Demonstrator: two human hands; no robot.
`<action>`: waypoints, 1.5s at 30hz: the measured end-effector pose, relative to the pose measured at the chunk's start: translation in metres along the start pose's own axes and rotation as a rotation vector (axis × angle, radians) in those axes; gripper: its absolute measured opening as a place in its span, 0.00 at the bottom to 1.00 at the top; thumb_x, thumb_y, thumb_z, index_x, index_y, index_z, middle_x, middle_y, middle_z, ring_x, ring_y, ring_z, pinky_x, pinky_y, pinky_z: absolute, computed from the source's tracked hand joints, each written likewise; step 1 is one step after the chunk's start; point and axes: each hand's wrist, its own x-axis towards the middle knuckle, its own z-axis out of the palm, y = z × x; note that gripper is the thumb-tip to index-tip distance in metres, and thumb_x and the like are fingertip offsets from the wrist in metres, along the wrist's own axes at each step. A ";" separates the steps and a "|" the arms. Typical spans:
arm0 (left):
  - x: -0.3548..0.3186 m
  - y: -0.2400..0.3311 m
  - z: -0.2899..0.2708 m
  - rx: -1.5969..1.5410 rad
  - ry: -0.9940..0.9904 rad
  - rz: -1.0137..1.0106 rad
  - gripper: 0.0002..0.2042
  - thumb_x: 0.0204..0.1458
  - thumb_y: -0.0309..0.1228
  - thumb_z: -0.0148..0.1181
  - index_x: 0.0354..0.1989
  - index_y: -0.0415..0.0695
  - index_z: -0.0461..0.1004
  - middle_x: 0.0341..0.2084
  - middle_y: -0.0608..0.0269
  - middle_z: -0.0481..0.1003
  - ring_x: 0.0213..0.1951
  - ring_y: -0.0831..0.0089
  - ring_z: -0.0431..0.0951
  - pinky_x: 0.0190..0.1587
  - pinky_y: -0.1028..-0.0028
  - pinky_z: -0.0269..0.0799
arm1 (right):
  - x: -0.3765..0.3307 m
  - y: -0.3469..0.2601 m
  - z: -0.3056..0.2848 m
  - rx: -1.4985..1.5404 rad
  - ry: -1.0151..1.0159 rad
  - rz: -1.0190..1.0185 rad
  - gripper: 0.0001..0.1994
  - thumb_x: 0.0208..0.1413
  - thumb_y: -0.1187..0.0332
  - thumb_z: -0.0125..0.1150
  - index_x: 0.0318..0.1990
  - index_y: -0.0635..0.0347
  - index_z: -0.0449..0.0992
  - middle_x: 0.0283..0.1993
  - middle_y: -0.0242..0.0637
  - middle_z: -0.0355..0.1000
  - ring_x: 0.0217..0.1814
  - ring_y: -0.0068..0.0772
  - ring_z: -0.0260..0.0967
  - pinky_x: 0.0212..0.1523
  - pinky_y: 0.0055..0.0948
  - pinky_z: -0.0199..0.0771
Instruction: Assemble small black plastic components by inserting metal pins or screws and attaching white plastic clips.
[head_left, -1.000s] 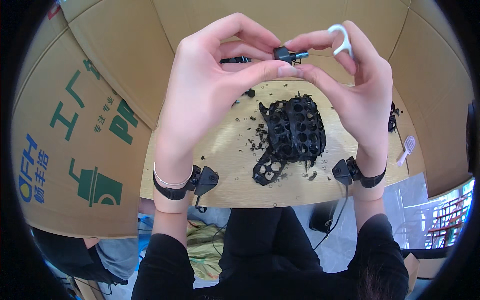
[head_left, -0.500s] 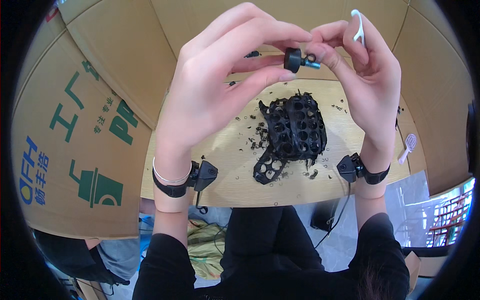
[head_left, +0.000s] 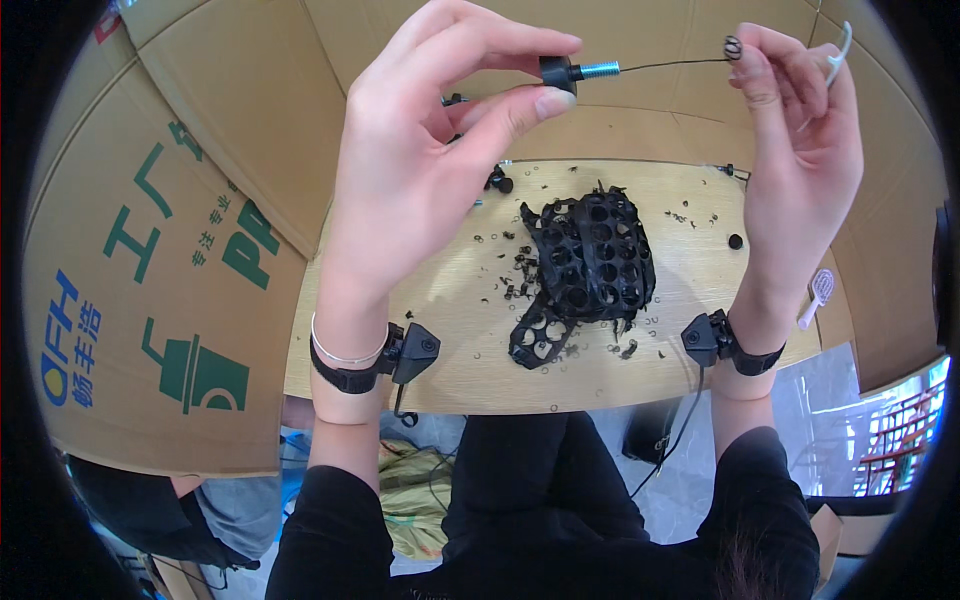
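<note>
My left hand (head_left: 390, 160) pinches a black round rubber foot (head_left: 556, 76) between thumb and fingers, above the far part of the table. Its silvery threaded stud (head_left: 600, 70) points right. A thin dark strand (head_left: 675, 65) stretches from the stud's end to my right hand (head_left: 805, 150), whose thumb and forefinger are closed on it. A small dark curled bit (head_left: 733, 47) shows at those fingertips. A slim white forked piece, like a floss pick (head_left: 840, 58), is tucked among the right hand's other fingers.
A black perforated rubber sheet (head_left: 595, 255) lies crumpled mid-table, with small black scraps (head_left: 520, 270) and rings around it. More black parts (head_left: 498, 180) lie at the far edge. A black round piece (head_left: 736, 241) and a pale hairbrush (head_left: 821, 288) lie right. Cardboard walls (head_left: 160, 250) enclose the table.
My hands have moved apart; the right has gone right, drawing out the thin strand. The rubber foot has moved up and left, still in my left hand.
</note>
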 end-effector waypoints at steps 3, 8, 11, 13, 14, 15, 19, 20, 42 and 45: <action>0.002 -0.013 -0.017 -0.015 -0.006 0.032 0.14 0.50 0.13 0.61 0.47 0.31 0.75 0.42 0.57 0.73 0.45 0.69 0.76 0.50 0.72 0.74 | 0.003 0.000 -0.009 -0.081 0.097 -0.034 0.04 0.60 0.76 0.59 0.37 0.66 0.71 0.43 0.37 0.76 0.44 0.22 0.71 0.50 0.23 0.72; 0.000 0.005 -0.012 0.183 -0.099 -0.170 0.14 0.50 0.15 0.61 0.47 0.31 0.75 0.42 0.58 0.74 0.46 0.68 0.76 0.51 0.72 0.74 | 0.009 0.003 -0.020 -0.119 0.194 -0.041 0.06 0.60 0.75 0.61 0.41 0.67 0.73 0.42 0.38 0.77 0.42 0.23 0.73 0.52 0.24 0.72; -0.001 0.011 -0.005 -0.158 -0.039 -0.366 0.14 0.52 0.17 0.61 0.47 0.30 0.72 0.41 0.56 0.76 0.45 0.67 0.78 0.50 0.72 0.76 | 0.012 0.001 -0.027 -0.113 0.114 0.014 0.13 0.57 0.77 0.62 0.48 0.69 0.72 0.47 0.42 0.76 0.46 0.27 0.74 0.53 0.26 0.73; -0.001 0.013 -0.003 -0.376 -0.003 -0.425 0.14 0.54 0.19 0.61 0.48 0.30 0.70 0.41 0.52 0.76 0.43 0.66 0.80 0.47 0.71 0.79 | 0.009 -0.012 -0.024 0.033 -0.135 0.101 0.15 0.55 0.79 0.62 0.49 0.69 0.71 0.49 0.45 0.75 0.49 0.30 0.73 0.53 0.28 0.73; -0.001 0.014 -0.002 -0.377 -0.004 -0.424 0.14 0.54 0.19 0.61 0.48 0.30 0.70 0.41 0.52 0.76 0.43 0.66 0.80 0.47 0.71 0.79 | 0.007 -0.019 -0.021 0.177 -0.383 0.189 0.17 0.52 0.81 0.63 0.50 0.69 0.70 0.52 0.48 0.74 0.52 0.33 0.73 0.53 0.29 0.73; -0.001 0.016 -0.004 -0.404 0.004 -0.469 0.14 0.55 0.20 0.60 0.48 0.30 0.69 0.41 0.50 0.76 0.42 0.65 0.81 0.46 0.71 0.80 | 0.004 -0.025 -0.014 0.180 -0.383 0.185 0.17 0.52 0.81 0.63 0.50 0.69 0.70 0.52 0.48 0.74 0.52 0.33 0.73 0.53 0.29 0.73; -0.003 0.019 -0.006 -0.510 -0.006 -0.560 0.13 0.58 0.25 0.58 0.48 0.31 0.68 0.40 0.50 0.76 0.39 0.62 0.82 0.44 0.70 0.82 | -0.007 -0.031 0.016 0.240 -0.240 -0.016 0.14 0.46 0.85 0.64 0.39 0.67 0.68 0.53 0.55 0.73 0.55 0.41 0.73 0.52 0.32 0.75; -0.003 0.019 -0.006 -0.509 -0.006 -0.560 0.13 0.58 0.25 0.58 0.48 0.31 0.68 0.40 0.50 0.76 0.39 0.62 0.82 0.44 0.70 0.82 | -0.001 -0.029 0.012 0.291 -0.354 0.001 0.14 0.45 0.86 0.65 0.33 0.64 0.65 0.50 0.57 0.74 0.52 0.42 0.74 0.51 0.32 0.76; -0.001 0.016 -0.019 -0.300 -0.090 -0.428 0.16 0.53 0.21 0.62 0.50 0.31 0.73 0.42 0.54 0.77 0.45 0.69 0.79 0.49 0.73 0.75 | -0.007 -0.012 0.009 0.101 0.056 -0.229 0.18 0.56 0.85 0.58 0.27 0.56 0.55 0.44 0.46 0.72 0.38 0.23 0.65 0.43 0.21 0.67; -0.002 0.015 -0.019 -0.296 -0.068 -0.441 0.15 0.53 0.21 0.62 0.49 0.31 0.74 0.41 0.56 0.77 0.44 0.69 0.79 0.49 0.73 0.75 | -0.005 -0.007 0.006 0.223 0.125 -0.212 0.16 0.57 0.84 0.58 0.27 0.56 0.57 0.44 0.45 0.72 0.42 0.22 0.65 0.48 0.21 0.64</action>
